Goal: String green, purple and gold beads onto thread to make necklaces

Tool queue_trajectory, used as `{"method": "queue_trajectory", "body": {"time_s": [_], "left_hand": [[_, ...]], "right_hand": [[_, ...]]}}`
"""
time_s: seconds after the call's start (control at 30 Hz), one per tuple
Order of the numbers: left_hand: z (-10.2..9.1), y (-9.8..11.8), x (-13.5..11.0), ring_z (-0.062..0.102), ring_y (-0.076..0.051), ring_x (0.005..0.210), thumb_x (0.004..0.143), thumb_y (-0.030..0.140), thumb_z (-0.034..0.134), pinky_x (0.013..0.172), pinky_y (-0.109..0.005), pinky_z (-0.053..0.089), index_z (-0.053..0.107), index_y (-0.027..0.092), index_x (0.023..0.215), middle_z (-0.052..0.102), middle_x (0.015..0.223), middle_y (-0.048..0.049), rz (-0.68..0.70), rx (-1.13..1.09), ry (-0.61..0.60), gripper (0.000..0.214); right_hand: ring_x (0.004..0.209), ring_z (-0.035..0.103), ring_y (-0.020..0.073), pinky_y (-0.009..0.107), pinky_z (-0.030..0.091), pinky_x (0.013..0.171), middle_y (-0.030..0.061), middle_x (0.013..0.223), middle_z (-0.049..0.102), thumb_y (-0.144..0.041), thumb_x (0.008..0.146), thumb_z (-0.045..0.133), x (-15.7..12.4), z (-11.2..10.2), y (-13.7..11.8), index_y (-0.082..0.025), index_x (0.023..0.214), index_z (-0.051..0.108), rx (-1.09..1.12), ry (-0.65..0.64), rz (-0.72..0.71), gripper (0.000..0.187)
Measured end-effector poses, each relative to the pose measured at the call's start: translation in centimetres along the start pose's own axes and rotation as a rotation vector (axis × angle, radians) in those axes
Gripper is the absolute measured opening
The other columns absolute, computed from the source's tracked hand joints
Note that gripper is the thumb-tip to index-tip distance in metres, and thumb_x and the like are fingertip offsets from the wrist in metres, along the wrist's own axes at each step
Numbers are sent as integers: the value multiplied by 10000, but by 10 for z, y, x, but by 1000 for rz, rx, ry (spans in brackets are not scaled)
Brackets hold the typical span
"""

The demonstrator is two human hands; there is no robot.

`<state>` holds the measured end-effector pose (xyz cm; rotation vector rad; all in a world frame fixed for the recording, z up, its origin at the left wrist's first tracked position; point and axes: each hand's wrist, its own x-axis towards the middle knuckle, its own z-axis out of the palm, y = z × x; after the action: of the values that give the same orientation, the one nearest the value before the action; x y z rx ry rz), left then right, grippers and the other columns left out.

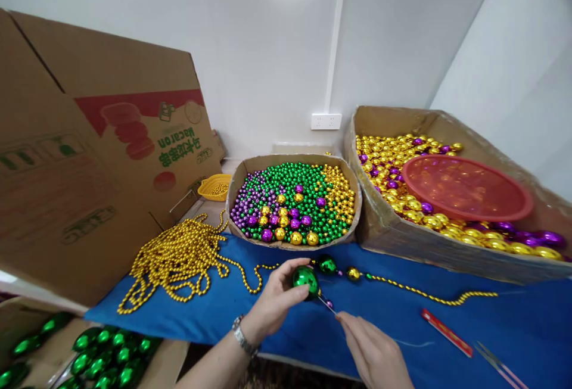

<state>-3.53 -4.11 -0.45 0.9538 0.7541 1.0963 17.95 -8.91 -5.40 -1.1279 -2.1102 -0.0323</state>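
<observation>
A large shiny green bead (304, 282) is gripped between the thumb and fingers of my left hand (279, 293), which wears a metal watch. My right hand (373, 347) pinches a thin metal needle (328, 305) whose far end reaches the underside of that bead. Beside the needle is a small purple bead (329, 304). From my left fingertips a strung garland runs right: another green bead (326, 264), a gold bead (353, 273), then a chain of small gold beads (415, 288) on the blue cloth (388, 317).
A cardboard tray (292, 246) holds loose beads; right of it stands a bigger box (402, 249) with a red basin (469, 189). Gold bead strands (179, 255) lie left. Tweezers (500, 366) and a red packet (447, 332) lie right. Green beads (107, 353) fill a box below.
</observation>
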Motion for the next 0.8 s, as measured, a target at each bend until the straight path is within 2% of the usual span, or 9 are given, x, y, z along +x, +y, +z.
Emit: {"method": "queue_trajectory", "body": {"time_s": [0.17,0.27,0.4,0.53,0.6,0.7,0.8], "left_hand": [[10,-9,-4,570,-216,904,677,228,757,750,-390,525,547,254,1171,536,1100,-73,-52,-144,-14,537],[13,-14,-4,581,-200,868,661,204,770,739,-378,524,570,227,1106,553,1075,-76,-60,-167,-29,488],[16,-24,-5,585,-180,849,613,166,804,732,-325,504,584,213,1092,571,1109,-83,-46,-151,-78,529],[16,-21,-3,571,-222,1002,649,253,792,851,-331,461,562,217,1182,567,1201,-110,-22,-94,-141,582],[13,-12,4,550,-246,1069,722,335,729,871,-342,454,548,213,1214,552,1243,-130,13,-40,-128,539],[6,7,28,589,-244,1002,817,393,608,797,-347,486,579,194,1161,604,1160,-133,126,88,-19,399],[2,20,67,619,-214,900,837,356,574,756,-321,493,613,164,1072,663,1012,-108,303,418,76,306]], "right_hand": [[806,706,172,221,572,699,63,899,731,-288,951,382,-3,0,-2,-218,997,657,252,-55,136,288],[801,709,175,215,575,698,66,888,732,-305,951,384,-4,-2,-2,-223,986,664,310,-76,179,294],[796,709,179,221,575,702,85,916,727,-308,950,389,-3,1,-2,-214,1019,658,303,-33,142,293],[784,710,177,202,570,675,79,910,726,-290,948,390,-2,1,-2,-213,1048,640,305,-18,150,279],[781,710,180,197,568,665,73,901,727,-291,946,396,-2,-1,0,-215,1044,638,284,5,159,272],[777,711,187,191,566,657,72,889,727,-303,940,409,-3,-6,4,-214,1006,643,247,58,170,259],[755,713,190,185,564,651,70,864,728,-325,939,408,-3,-10,7,-212,966,651,229,86,179,269]]}}
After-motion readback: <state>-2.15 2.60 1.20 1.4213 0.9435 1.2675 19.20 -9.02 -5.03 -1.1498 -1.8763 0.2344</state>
